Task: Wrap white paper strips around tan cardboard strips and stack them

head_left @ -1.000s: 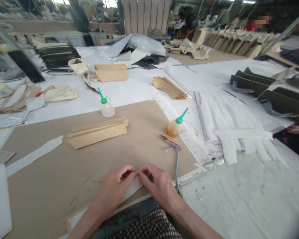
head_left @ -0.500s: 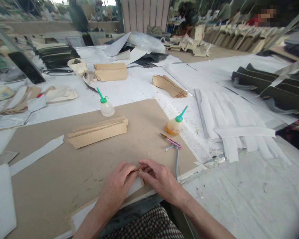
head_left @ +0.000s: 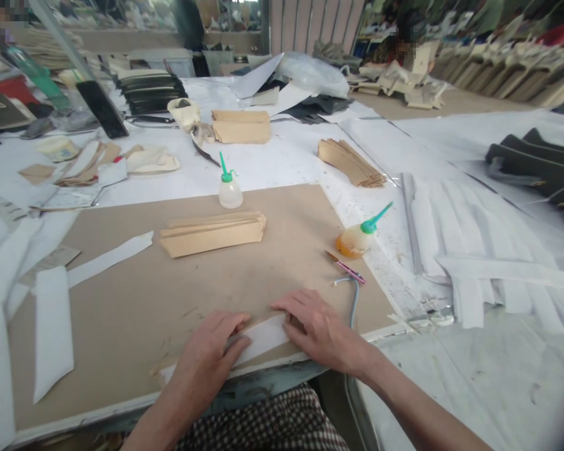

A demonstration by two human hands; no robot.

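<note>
A white strip with a tan border (head_left: 267, 338) lies along the front edge of the brown board, partly hidden by my hands and forearms. My left hand (head_left: 215, 343) is closed over the strip's middle, fingers curled at the far edge and thumb on the white face. To its right, my right hand (head_left: 316, 329) bends its fingers over the far edge near the right end, with the thumb on the near side. Between the two hands a stretch of white surface shows. Beyond them lies a stack of tan strips (head_left: 214, 235).
A clear squeeze bottle with green spout (head_left: 230, 195) and an amber-filled bottle (head_left: 355, 240) stand beyond. A pink-handled brush (head_left: 348, 268) lies right of my hands. White strips (head_left: 479, 250) are piled at right, with white pieces (head_left: 54, 332) at left.
My hands were pinched together at the strip's right end; now they are apart, the left further left and the right further right, both on the strip. The view has turned left.
</note>
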